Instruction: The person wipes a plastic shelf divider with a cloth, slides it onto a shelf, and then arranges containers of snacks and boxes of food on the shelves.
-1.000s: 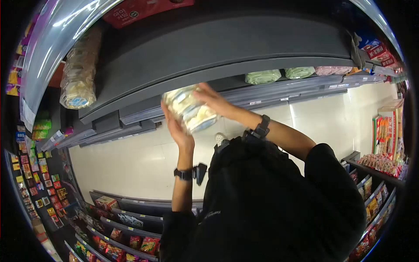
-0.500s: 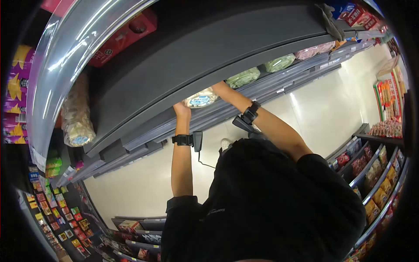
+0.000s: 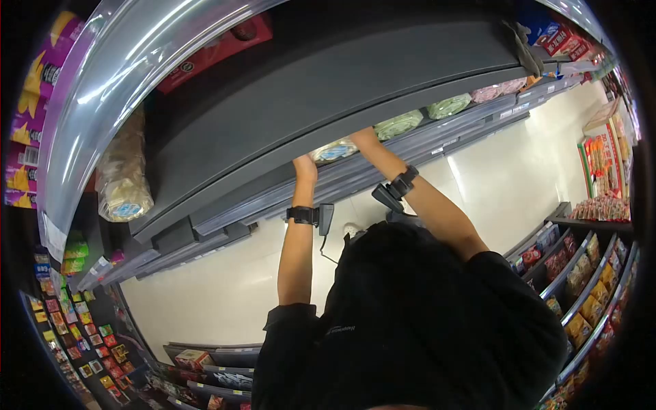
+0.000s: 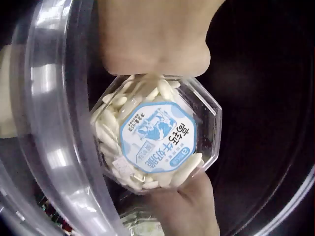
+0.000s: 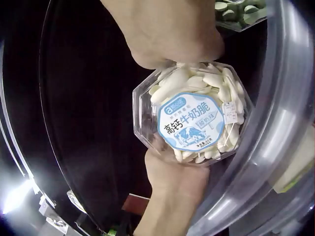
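Note:
An octagonal clear plastic tub of white milk crisps [image 4: 156, 135], with a blue and white cow label, lies on its side under the dark upper shelf board [image 3: 301, 116], its labelled end facing out. My left hand [image 3: 305, 167] holds it on one side, and my right hand [image 3: 364, 139] holds the opposite side. Both wrist views show the heels of the hands against the tub's walls; the fingers reach back along it and are hidden. Beside my right hand lies a green-filled tub [image 3: 399, 125] on the same lower shelf.
Another green tub [image 3: 449, 106] and a pink tub [image 3: 499, 90] continue the row to the right. A wrapped column of white tubs [image 3: 125, 167] lies on the upper shelf at the left, beside a curved clear plastic panel [image 3: 130, 75]. Snack racks [image 3: 581, 301] stand behind me.
A second ago my hands held the stack of tubs out over the aisle. It has since moved forward under the shelf board, with both hands still on it; it barely moves in the last half second.

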`<state>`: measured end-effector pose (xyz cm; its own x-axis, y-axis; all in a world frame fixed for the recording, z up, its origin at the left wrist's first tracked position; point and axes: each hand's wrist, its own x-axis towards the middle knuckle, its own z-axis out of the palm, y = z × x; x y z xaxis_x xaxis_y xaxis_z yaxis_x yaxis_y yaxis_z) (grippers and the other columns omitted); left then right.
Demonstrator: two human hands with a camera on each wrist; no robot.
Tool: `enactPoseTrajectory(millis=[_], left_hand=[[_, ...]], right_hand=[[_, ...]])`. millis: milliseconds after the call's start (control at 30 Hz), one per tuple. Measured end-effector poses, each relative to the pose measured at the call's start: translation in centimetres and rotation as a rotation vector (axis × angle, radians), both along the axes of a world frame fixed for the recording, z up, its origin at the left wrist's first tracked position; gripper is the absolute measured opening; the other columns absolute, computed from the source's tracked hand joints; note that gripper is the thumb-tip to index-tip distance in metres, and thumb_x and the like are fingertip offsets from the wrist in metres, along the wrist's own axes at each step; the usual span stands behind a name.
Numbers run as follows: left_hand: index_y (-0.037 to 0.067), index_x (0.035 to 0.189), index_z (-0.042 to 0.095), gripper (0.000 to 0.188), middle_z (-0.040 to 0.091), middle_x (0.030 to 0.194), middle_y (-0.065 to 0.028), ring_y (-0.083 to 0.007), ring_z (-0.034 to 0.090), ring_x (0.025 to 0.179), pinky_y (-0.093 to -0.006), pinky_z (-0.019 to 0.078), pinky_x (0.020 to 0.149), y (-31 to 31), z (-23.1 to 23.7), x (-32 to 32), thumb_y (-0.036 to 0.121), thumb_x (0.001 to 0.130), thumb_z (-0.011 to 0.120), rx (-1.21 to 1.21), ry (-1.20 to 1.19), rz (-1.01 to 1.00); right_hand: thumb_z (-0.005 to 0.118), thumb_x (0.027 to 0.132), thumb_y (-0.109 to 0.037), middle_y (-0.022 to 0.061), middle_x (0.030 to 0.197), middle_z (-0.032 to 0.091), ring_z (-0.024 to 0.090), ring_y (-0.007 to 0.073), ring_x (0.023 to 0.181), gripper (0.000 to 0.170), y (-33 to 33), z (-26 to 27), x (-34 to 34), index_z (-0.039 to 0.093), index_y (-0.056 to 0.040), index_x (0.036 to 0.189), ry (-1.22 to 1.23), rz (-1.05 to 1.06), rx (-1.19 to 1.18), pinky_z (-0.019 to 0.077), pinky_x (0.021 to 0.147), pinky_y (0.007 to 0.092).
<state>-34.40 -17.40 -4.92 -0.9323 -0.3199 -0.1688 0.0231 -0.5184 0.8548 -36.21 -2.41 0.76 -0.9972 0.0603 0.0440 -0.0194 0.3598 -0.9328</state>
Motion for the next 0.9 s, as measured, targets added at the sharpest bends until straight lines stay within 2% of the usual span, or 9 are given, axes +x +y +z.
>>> enactPoseTrajectory(millis=[167, 333, 400, 467, 500, 567, 700, 800, 900], left_hand=[[0.001, 0.118, 0.05, 0.042, 0.053, 0.118, -0.0092, -0.0224, 0.051, 0.108, -0.0336, 0.04, 0.093, -0.4, -2.7, 0.0, 0.033, 0.094, 0.038, -0.045, -0.038, -0.041], [-0.002, 0.12, 0.048, 0.046, 0.05, 0.123, -0.0099, -0.0215, 0.047, 0.113, -0.0324, 0.0354, 0.096, -1.0, -1.0, 1.3, 0.035, 0.095, 0.037, -0.206, -0.042, -0.192], [-0.002, 0.121, 0.048, 0.048, 0.049, 0.124, -0.0104, -0.0215, 0.046, 0.114, -0.0324, 0.0334, 0.098, -1.6, 0.1, 1.9, 0.036, 0.095, 0.037, -0.261, 0.037, -0.205], [-0.003, 0.121, 0.047, 0.047, 0.05, 0.123, -0.0128, -0.0236, 0.045, 0.115, -0.032, 0.032, 0.098, -1.9, 3.4, 3.8, 0.034, 0.095, 0.038, -0.37, -0.023, -0.204], [-0.004, 0.121, 0.047, 0.047, 0.05, 0.123, -0.014, -0.0246, 0.044, 0.116, -0.0318, 0.0313, 0.098, -2.0, 5.3, 4.9, 0.033, 0.094, 0.038, -0.425, -0.059, -0.203], [-0.005, 0.121, 0.047, 0.046, 0.051, 0.122, -0.0164, -0.0266, 0.044, 0.116, -0.0314, 0.0299, 0.099, -2.7, 7.1, 7.2, 0.032, 0.094, 0.039, -0.541, -0.148, -0.211], [0.001, 0.115, 0.055, 0.033, 0.057, 0.116, -0.0101, -0.0198, 0.052, 0.107, -0.0293, 0.039, 0.09, -5.2, 7.2, 11.0, 0.024, 0.094, 0.043, -0.405, 0.059, -0.214], [0.001, 0.108, 0.059, 0.031, 0.06, 0.111, -0.0092, -0.0182, 0.054, 0.105, -0.0321, 0.0432, 0.085, -6.7, 7.9, 15.1, 0.022, 0.094, 0.04, -0.458, 0.012, -0.129], [0.001, 0.106, 0.06, 0.031, 0.061, 0.108, -0.0097, -0.0188, 0.056, 0.102, -0.0313, 0.0434, 0.085, -8.7, 7.2, 19.6, 0.022, 0.093, 0.041, -0.526, -0.13, 0.013]], right_hand=[[0.046, 0.086, -0.016, 0.0242, 0.115, 0.053, 0.047, 0.0395, 0.109, 0.032, 0.0, -0.2, 0.6, 0.053, 0.0026, 0.111, 0.156, -0.026, 0.085, 0.038, 0.091, 0.0404], [0.047, 0.081, -0.008, 0.0256, 0.095, 0.058, 0.051, 0.0444, 0.093, 0.02, -0.2, 0.8, 1.8, 0.058, 0.0049, 0.092, 0.271, -0.023, 0.34, 0.0414, 0.081, 0.044], [0.048, 0.079, -0.004, 0.0266, 0.085, 0.058, 0.052, 0.0444, 0.083, 0.017, -0.7, 3.0, 3.7, 0.058, 0.0068, 0.087, 0.152, -0.061, 0.231, 0.0427, 0.076, 0.0433], [0.046, 0.082, -0.004, 0.0266, 0.097, 0.055, 0.05, 0.0421, 0.086, 0.02, -0.8, 7.5, 5.2, 0.056, 0.0063, 0.096, -0.225, 0.046, 0.237, 0.041, 0.078, 0.0432], [0.046, 0.082, -0.004, 0.0266, 0.097, 0.055, 0.05, 0.0421, 0.086, 0.02, -1.1, 7.1, 5.7, 0.056, 0.0063, 0.096, -0.218, 0.072, 0.242, 0.041, 0.078, 0.0432], [0.046, 0.084, -0.004, 0.0252, 0.114, 0.047, 0.045, 0.0404, 0.094, 0.025, -1.8, 5.7, 7.2, 0.05, 0.0047, 0.107, 0.362, -0.072, 0.239, 0.0381, 0.082, 0.0444], [0.048, 0.085, -0.005, 0.0226, 0.127, 0.036, 0.037, 0.0418, 0.111, 0.031, -2.1, 6.1, 9.1, 0.045, 0.0018, 0.115, 0.333, 0.077, 0.288, 0.0336, 0.091, 0.0468], [0.052, 0.082, -0.002, 0.0211, 0.132, 0.034, 0.028, 0.0394, 0.127, 0.033, -2.7, 6.8, 11.3, 0.048, 0.0008, 0.115, 0.396, 0.173, 0.449, 0.0292, 0.1, 0.0476], [0.053, 0.08, 0.001, 0.018, 0.134, 0.034, 0.028, 0.0379, 0.128, 0.035, -3.4, 8.1, 12.6, 0.05, 0.0006, 0.115, 0.47, 0.352, 0.362, 0.0315, 0.1, 0.0462]])
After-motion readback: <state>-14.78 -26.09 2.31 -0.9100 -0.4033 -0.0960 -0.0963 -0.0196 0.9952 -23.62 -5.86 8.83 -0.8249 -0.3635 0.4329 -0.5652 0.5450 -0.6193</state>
